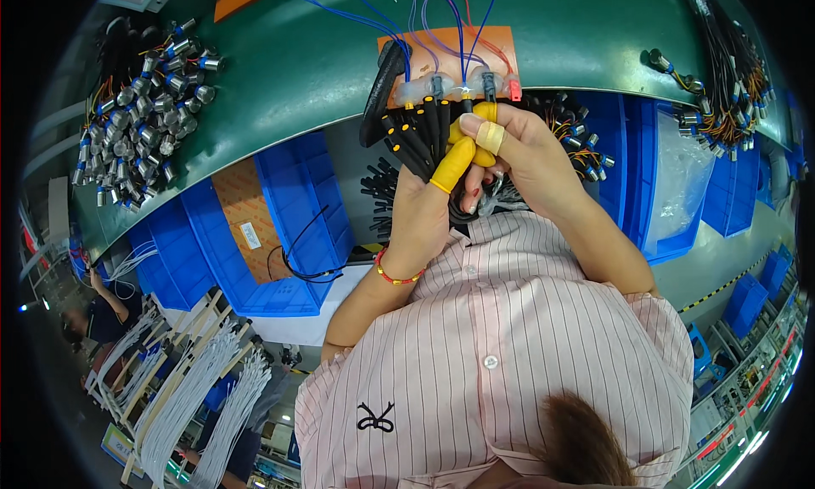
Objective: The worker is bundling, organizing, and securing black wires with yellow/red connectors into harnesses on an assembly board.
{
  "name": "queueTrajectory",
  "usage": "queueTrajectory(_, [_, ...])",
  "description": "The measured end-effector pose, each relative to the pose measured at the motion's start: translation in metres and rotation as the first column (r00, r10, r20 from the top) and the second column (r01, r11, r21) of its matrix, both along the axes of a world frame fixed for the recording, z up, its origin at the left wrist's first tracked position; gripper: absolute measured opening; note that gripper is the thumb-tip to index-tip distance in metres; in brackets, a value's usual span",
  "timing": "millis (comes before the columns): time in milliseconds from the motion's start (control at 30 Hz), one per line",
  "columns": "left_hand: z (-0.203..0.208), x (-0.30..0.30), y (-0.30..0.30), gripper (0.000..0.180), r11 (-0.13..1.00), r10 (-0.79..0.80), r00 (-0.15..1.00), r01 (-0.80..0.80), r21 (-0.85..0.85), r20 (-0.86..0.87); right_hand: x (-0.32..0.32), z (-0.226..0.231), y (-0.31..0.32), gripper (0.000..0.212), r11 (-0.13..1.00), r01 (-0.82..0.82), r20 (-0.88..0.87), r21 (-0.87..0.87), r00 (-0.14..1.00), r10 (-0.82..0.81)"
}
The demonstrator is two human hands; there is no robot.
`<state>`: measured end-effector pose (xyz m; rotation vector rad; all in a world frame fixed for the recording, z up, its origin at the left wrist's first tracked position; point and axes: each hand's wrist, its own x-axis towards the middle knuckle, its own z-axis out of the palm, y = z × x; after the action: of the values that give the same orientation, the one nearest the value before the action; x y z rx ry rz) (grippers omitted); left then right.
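Observation:
My left hand, with yellow finger cots on it, is closed round a bundle of black cables with yellow-tipped ends. The ends fan out just below an orange board at the table edge. My right hand has yellow cots and a tan wrap on the thumb. Its fingers pinch a black cable end up against the contacts along the board's lower edge. Whitish glue covers those contacts, and blue, purple and red wires run up from them. Fingers partly hide the pinched end.
A thick black padded piece leans at the board's left. Heaps of metal-capped wired parts lie on the green table, left and right. Below the edge are blue bins. Another person is at far left, near racked white cables.

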<state>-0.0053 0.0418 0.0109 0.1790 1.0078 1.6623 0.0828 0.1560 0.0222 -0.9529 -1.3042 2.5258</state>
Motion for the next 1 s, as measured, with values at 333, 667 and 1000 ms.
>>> queueTrajectory(333, [-0.001, -0.004, -0.01, 0.017, 0.995, -0.094, 0.995, 0.095, -0.029, 0.029, -0.006, 0.0, -0.007, 0.029, 0.994, 0.078, -0.012, 0.072, 0.997, -0.078])
queueTrajectory(667, [0.0, 0.001, -0.015, 0.029, 0.989, 0.116, 0.911, -0.144, -0.042, -0.396, 0.027, -0.044, 0.012, 0.03, 0.877, 0.371, -0.017, -0.305, 0.919, -0.394])
queueTrajectory(1000, [0.005, 0.001, -0.018, 0.017, 0.982, -0.155, 0.972, 0.132, -0.137, -0.177, 0.009, 0.006, -0.017, 0.02, 0.954, 0.081, -0.154, 0.288, 0.987, -0.037])
